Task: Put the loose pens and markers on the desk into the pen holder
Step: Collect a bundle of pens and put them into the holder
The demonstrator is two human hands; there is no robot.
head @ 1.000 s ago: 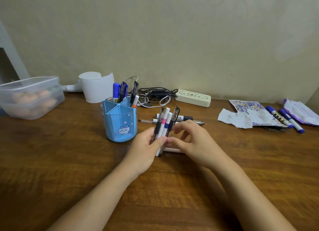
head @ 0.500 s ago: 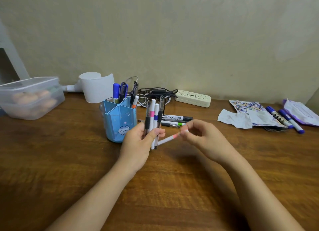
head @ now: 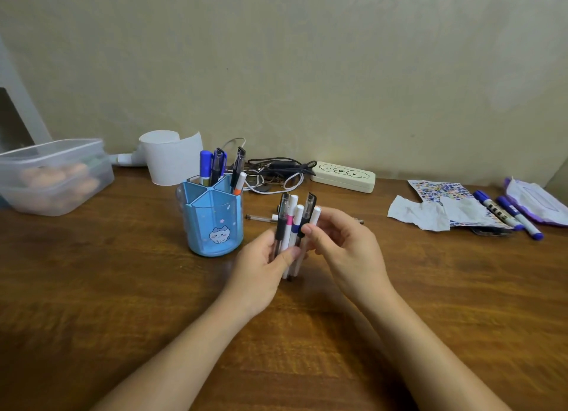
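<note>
Left fingers (head: 287,255): curled tight round a bunch of pens (head: 292,226), thumb pressed across the front, bunch upright.
Right fingers (head: 310,231): pinched on a white marker (head: 314,217), laying it against the bunch's right side.
Left hand (head: 261,263): mid-desk, just right of the holder.
Right hand (head: 347,244): touching the bunch.
Pen holder (head: 212,223): blue, several pens standing in its back compartments.
Loose pen (head: 261,217): flat on the desk (head: 123,287) behind the hands.
Blue markers (head: 507,214): near the right edge.
</note>
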